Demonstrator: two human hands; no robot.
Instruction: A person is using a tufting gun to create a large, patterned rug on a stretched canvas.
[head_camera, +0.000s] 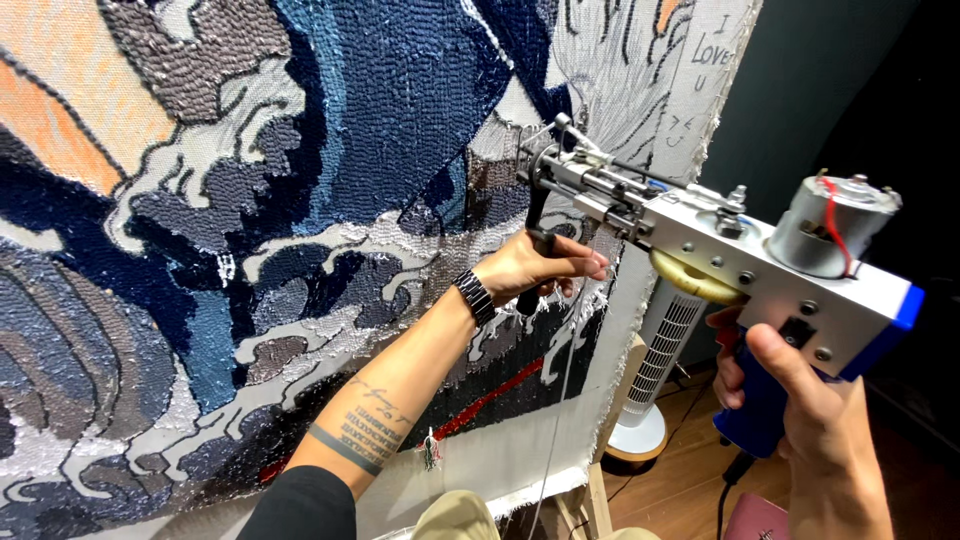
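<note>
A large tufted rug (250, 200) was seen stretched upright on a frame, filling the left and middle of the view, its pile worked in dark blue, pale blue, grey and white curling wave shapes, with orange patches at the far upper left and a red streak low down near the bottom edge. Bare cream backing cloth (700, 90) was left along the right margin of the rug. The left hand (530, 268) was held against the rug face right of the middle, a black watch (476, 297) worn at the wrist and tattooed lines shown on the forearm; its fingers (580, 265) were wrapped tightly round the black front handle (535, 262) of a tufting gun (700, 240). The gun, silver-bodied with a brass-coloured gear and a grey motor with red wire at its near right end, was held with its needle tip touching the rug just above the left hand. A thin strand of yarn (562, 400) was seen hanging down below the gun. A white tower fan (655, 370) stood on the wooden floor beyond the rug's right edge. At the near right, the right hand (800, 400) was closed round the gun's blue rear grip (755, 405), the thumb laid up along the silver body.
</note>
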